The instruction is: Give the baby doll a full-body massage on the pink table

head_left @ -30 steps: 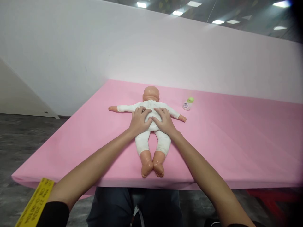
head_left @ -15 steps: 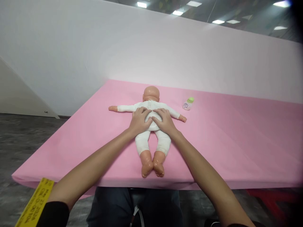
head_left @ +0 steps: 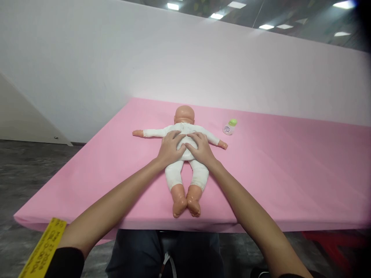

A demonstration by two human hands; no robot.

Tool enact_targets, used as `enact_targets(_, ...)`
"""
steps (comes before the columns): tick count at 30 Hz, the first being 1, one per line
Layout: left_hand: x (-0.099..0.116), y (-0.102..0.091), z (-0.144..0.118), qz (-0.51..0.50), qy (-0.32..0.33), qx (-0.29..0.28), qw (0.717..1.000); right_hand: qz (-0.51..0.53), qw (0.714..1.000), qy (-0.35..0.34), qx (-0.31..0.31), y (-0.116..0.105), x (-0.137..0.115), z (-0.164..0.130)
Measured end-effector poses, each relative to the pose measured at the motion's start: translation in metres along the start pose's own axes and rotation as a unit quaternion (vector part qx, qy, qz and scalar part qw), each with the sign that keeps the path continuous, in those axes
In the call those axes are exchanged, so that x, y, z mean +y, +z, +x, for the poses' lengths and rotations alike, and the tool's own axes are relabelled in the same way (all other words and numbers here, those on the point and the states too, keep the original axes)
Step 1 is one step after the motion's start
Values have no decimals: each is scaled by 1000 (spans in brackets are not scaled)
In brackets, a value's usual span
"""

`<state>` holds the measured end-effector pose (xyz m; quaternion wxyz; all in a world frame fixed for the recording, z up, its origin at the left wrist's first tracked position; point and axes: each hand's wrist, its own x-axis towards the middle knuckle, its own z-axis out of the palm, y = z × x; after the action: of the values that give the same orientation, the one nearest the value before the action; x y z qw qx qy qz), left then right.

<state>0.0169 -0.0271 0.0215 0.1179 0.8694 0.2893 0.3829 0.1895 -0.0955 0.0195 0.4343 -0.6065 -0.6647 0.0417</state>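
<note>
Pink covering spreads over a wide table (head_left: 290,173) set against a pale wall, with ceiling lights beyond it. At the table's near middle a baby doll (head_left: 185,116) in a white suit lies stretched out, head toward the wall, arms spread to each side, bare feet together at the near edge. Both of the person's hands rest flat on its torso: the left hand (head_left: 169,148) and the right hand (head_left: 201,148) sit side by side, fingers spread and pressing the cloth, not closed around anything. A small bottle (head_left: 230,127) with a green cap lies near the doll's arm on the right
</note>
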Motion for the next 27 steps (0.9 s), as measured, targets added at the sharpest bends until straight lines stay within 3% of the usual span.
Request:
enact_targets(17,4,-2,-1,24,-16,12,1000,2,1000,-3,14,3,3,0)
enact_targets(27,1,-2,1,7,-10,-27,1000,-4,1000,-12,-4,-2,-2,1)
